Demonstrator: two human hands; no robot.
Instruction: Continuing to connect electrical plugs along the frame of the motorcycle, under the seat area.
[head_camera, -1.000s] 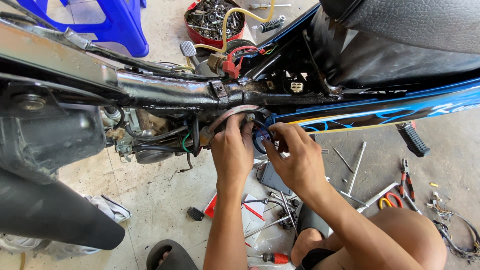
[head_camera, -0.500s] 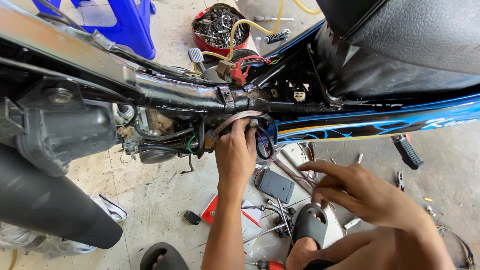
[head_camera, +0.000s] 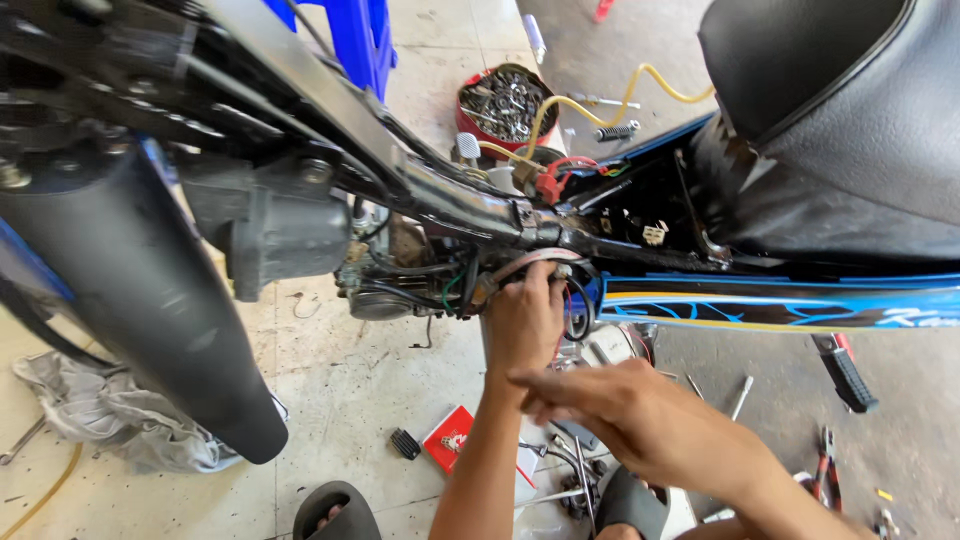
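Since a moment ago the right hand (head_camera: 640, 425) is pulling further away from the motorcycle frame (head_camera: 470, 205), now hovering low with its fingers (head_camera: 545, 385) stretched out loose and holding nothing, while the left hand (head_camera: 522, 322) is staying up under the frame, fingers curled around the bundle of wires (head_camera: 540, 262) just beneath the black tube. Just right of those fingertips a black cable loop (head_camera: 578, 310) is hanging against the blue side panel (head_camera: 780, 305). Below both hands a stained concrete floor (head_camera: 360, 380) is lying strewn with tools: a red packet (head_camera: 450, 438), a small black block (head_camera: 404, 443), pliers (head_camera: 826, 465) far to the right, and a grey rag (head_camera: 110, 415) far to the left. Beyond the fingers, past the frame, a red tub of bolts (head_camera: 505, 100) and a yellow hose (head_camera: 600, 105) are sitting on the ground. How firmly the left fingertips are pinching is hard to tell, as the hand's back is hiding them; the seat (head_camera: 840, 110) is cut off at the edge.
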